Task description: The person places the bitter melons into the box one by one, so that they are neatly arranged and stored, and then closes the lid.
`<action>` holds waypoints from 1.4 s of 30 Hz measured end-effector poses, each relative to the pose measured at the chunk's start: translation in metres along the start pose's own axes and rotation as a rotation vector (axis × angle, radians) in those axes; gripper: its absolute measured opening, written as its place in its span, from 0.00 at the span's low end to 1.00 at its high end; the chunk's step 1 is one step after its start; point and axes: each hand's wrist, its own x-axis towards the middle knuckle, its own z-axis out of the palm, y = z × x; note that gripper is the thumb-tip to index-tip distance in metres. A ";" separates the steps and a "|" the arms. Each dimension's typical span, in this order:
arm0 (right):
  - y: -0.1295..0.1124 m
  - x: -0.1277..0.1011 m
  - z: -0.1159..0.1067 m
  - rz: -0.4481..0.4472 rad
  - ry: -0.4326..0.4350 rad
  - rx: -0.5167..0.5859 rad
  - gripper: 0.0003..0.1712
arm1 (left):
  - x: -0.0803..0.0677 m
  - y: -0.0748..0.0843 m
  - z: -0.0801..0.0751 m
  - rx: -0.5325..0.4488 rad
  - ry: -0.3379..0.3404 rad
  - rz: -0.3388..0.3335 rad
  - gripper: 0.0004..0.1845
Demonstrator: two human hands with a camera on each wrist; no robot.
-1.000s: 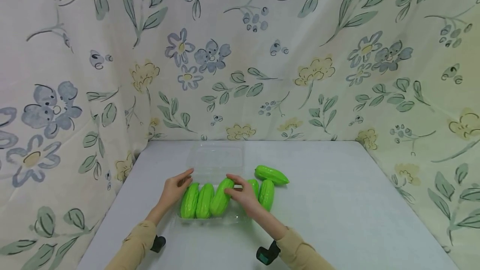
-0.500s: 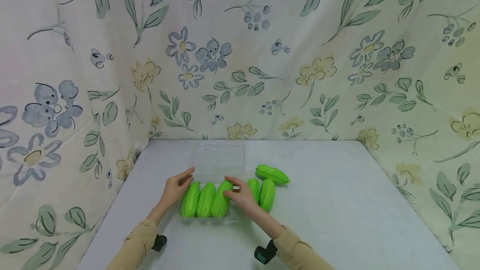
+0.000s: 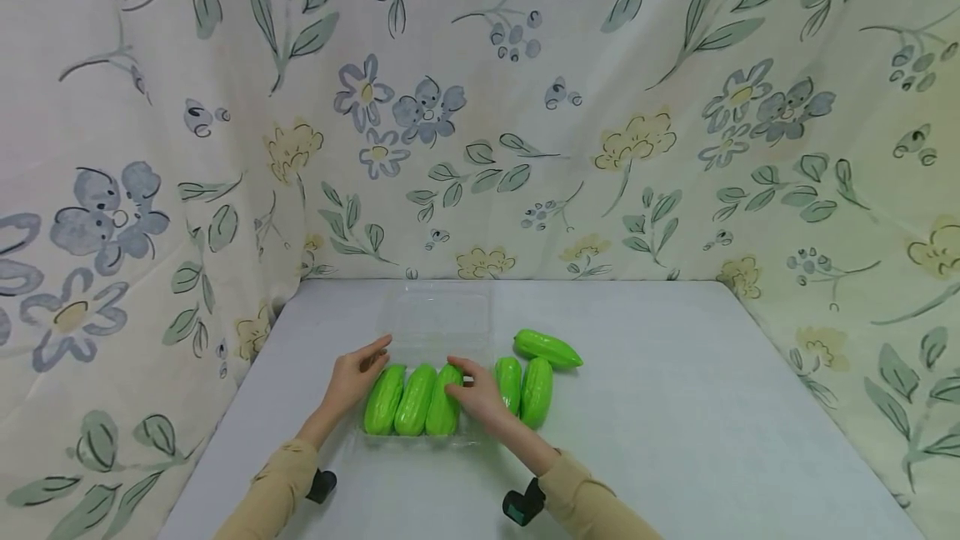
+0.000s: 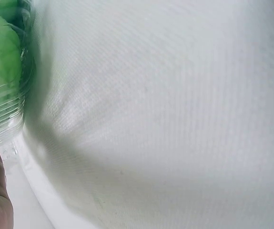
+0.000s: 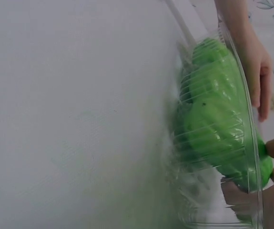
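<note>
Right hand grips third gourd, now settled upright-in-row beside two others in clear tray, no longer tilted as a second ago. Left hand, fingers relaxed and straight, steadies tray's left edge. Three loose gourds lie just right on table. Tray half filled, by appearances.

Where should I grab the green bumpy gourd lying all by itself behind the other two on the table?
Grip the lone green ridged gourd around its thick middle, coming from above. It lies flat and crosswise on the white table, tapering to a point on the right, so the ends would likely slip. Nothing touches its long sides, leaving room for fingers.
</note>
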 end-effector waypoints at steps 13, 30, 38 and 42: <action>0.004 0.007 0.003 0.031 -0.020 -0.039 0.27 | -0.001 0.005 0.000 -0.007 0.001 -0.030 0.20; 0.007 0.008 0.010 -0.017 -0.018 -0.098 0.24 | 0.001 0.004 0.000 0.020 0.005 -0.030 0.20; 0.007 0.009 0.010 -0.028 -0.008 -0.118 0.24 | 0.002 0.007 0.000 0.040 0.005 -0.041 0.19; 0.008 0.008 0.010 -0.026 -0.010 -0.123 0.24 | 0.001 0.003 0.002 0.044 0.009 -0.022 0.19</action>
